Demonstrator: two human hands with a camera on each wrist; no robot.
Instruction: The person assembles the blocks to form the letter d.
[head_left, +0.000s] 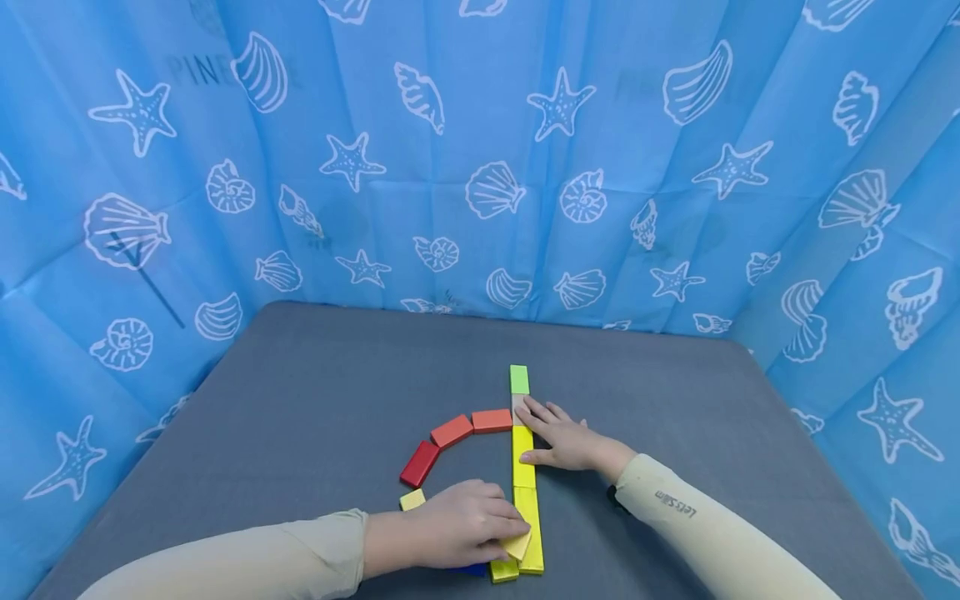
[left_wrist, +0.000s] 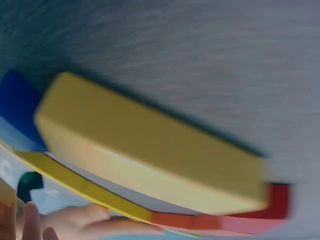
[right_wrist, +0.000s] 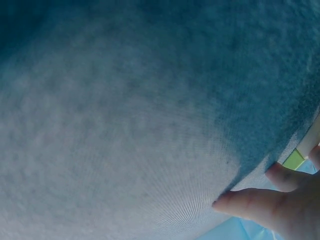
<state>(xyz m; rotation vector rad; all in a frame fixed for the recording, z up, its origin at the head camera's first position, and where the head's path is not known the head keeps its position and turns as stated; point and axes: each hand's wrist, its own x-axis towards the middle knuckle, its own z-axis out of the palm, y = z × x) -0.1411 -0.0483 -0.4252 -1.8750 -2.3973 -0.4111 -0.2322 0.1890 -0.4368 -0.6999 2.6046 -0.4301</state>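
My left hand point(head_left: 467, 523) pinches a pale yellow block point(head_left: 517, 545) between thumb and fingers, at the near end of a straight row of blocks. Two long yellow blocks point(head_left: 524, 458) lie end to end in that row, with a whitish block point(head_left: 518, 402) and a light green block point(head_left: 519, 379) beyond. My right hand point(head_left: 573, 443) rests along the row's right side, fingers spread and touching the whitish and yellow blocks. A shorter yellow block point(head_left: 504, 570) lies beside the near end. Part of a blue block point(head_left: 474, 570) shows below my left hand.
Curving left from the row are two orange-red blocks point(head_left: 491, 421) and a dark red block point(head_left: 419, 463). Another pale yellow block point(left_wrist: 150, 145) continues the curve, partly hidden by my left wrist in the head view. A blue shell-patterned curtain point(head_left: 480, 167) surrounds the grey table point(head_left: 337, 375).
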